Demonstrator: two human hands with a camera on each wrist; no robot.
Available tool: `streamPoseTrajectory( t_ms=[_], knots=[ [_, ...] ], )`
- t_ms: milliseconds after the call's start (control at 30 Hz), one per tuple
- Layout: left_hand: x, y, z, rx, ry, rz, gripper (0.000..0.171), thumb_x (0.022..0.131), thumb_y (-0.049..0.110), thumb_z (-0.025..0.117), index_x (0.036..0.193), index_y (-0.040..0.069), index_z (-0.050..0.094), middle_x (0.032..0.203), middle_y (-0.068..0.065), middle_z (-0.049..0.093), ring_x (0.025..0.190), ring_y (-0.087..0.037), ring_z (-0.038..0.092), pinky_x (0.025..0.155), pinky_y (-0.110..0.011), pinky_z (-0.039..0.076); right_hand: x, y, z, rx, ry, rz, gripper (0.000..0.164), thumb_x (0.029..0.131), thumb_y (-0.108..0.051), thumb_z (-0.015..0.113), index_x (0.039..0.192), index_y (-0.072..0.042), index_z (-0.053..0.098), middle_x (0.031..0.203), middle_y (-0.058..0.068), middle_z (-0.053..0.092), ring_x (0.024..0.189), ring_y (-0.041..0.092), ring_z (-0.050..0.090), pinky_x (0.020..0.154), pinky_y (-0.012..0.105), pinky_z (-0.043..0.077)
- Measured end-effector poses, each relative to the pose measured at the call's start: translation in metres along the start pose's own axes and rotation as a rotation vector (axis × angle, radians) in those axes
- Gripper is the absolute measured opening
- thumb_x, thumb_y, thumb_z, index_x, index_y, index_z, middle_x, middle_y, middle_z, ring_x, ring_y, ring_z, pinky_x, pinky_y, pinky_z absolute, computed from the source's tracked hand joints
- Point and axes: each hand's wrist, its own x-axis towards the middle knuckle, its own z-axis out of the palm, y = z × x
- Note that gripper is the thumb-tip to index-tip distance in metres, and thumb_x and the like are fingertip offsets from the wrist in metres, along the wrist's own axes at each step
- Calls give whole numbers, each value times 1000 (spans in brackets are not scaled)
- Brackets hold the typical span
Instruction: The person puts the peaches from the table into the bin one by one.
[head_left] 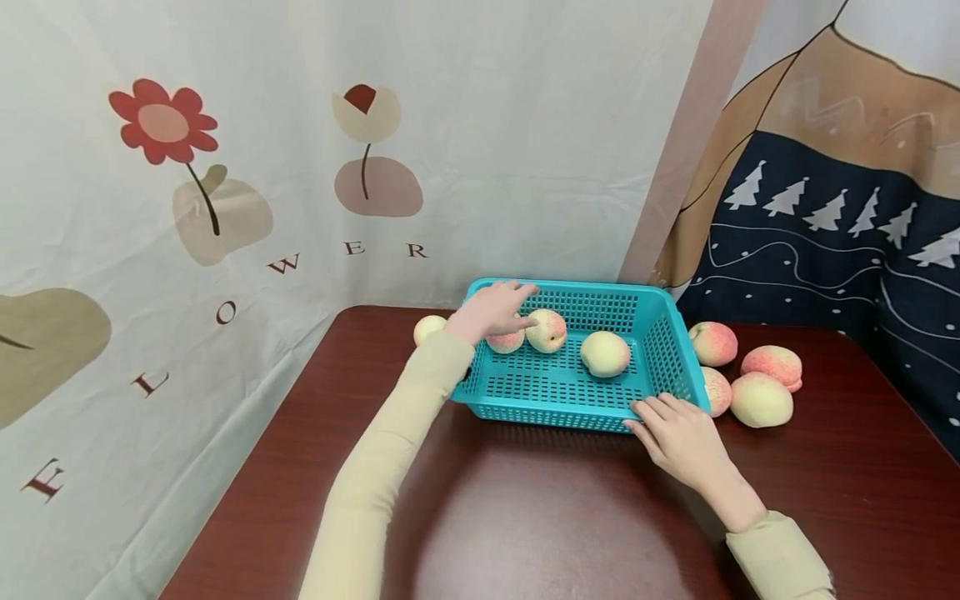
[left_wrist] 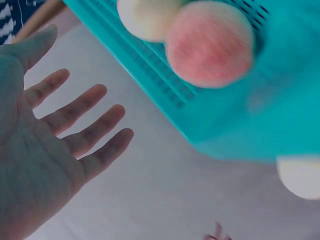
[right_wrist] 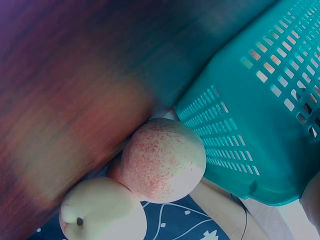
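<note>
A blue plastic basket [head_left: 551,414] with slotted walls stands on the table. In it lie a reddish peach [head_left: 505,342], a second peach [head_left: 546,332] and a paler peach [head_left: 605,354]. Above the basket's left side is my left hand [head_left: 495,310], fingers spread and straight, partly covering the reddish peach. The left wrist view shows its palm [left_wrist: 35,150] bare, holding nothing. My right hand [head_left: 678,437] grips the basket's near right corner, fingers over the rim and thumb on the outer side. Only a sliver of that hand shows in the right wrist view.
Outside the basket on the right sit several peaches [head_left: 761,400], the closest right beside its wall. Another pale peach [head_left: 429,329] lies past the left end. The dark red-brown table [head_left: 300,467] meets a printed curtain [head_left: 487,125] behind.
</note>
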Motion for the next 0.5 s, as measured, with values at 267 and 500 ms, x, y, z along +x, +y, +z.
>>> streamPoseTrajectory(
  t_ms=[267,500],
  knots=[
    [-27,-54,3,-114,91,-141,53,89,43,53,133,15,41,130,-10,49,117,-28,49,96,-43,42,-1,0,2,1,0,-6,37,91,-40,48,90,-7,65,77,6,64,68,21,55,62,34,49],
    [-43,-98,25,-167,156,-294,53,90,39,53,134,11,39,134,-16,43,120,-36,43,96,-50,40,0,0,0,4,-7,-2,31,86,-35,55,90,-6,65,77,6,65,69,21,56,63,34,49]
  ],
)
